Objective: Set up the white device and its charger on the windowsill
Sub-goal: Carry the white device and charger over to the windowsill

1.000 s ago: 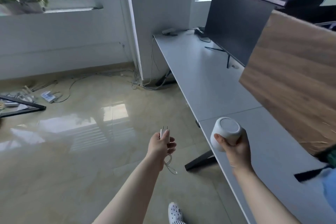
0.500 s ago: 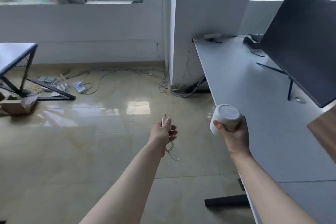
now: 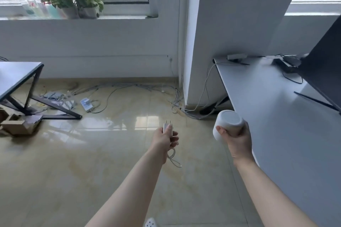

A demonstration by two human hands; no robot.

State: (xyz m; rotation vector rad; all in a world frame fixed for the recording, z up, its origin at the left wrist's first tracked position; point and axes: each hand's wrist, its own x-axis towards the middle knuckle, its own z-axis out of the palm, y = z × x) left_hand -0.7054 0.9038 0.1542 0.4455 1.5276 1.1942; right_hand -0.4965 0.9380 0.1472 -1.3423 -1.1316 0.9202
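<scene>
The right hand [image 3: 238, 140] is closed around the device [image 3: 227, 123], a white, rounded cylinder held tilted, with its flat round end turned up and away from the camera. The thumb is pressed against the near side and the fingers are wrapped round the far side. The device is held in the air just beside the left edge of the grey tabletop [image 3: 276, 116], above the floor.

The left hand [image 3: 165, 137] is clenched on the charger [image 3: 167, 127], a small white plug block whose two metal prongs are pointed away from the person. A thin white cable [image 3: 173, 158] is seen hanging in a loop below the fist. Charger and device are held well apart, at about the same height.

No brand, label or writing can be read on either item.

Further out, the glossy tiled floor [image 3: 73, 162] is crossed by a tangle of cords [image 3: 129, 86] along the wall, with a power strip [image 3: 86, 104] among them. A dark monitor [image 3: 324, 68] is stood at the right on the tabletop. A second table [image 3: 16, 73] with black legs is seen at the left, with cardboard beside it. The windowsill [image 3: 120, 17] is found well beyond both hands, on the far wall; two potted plants [image 3: 73, 0] and some bottles [image 3: 31, 5] are set on its left part.
</scene>
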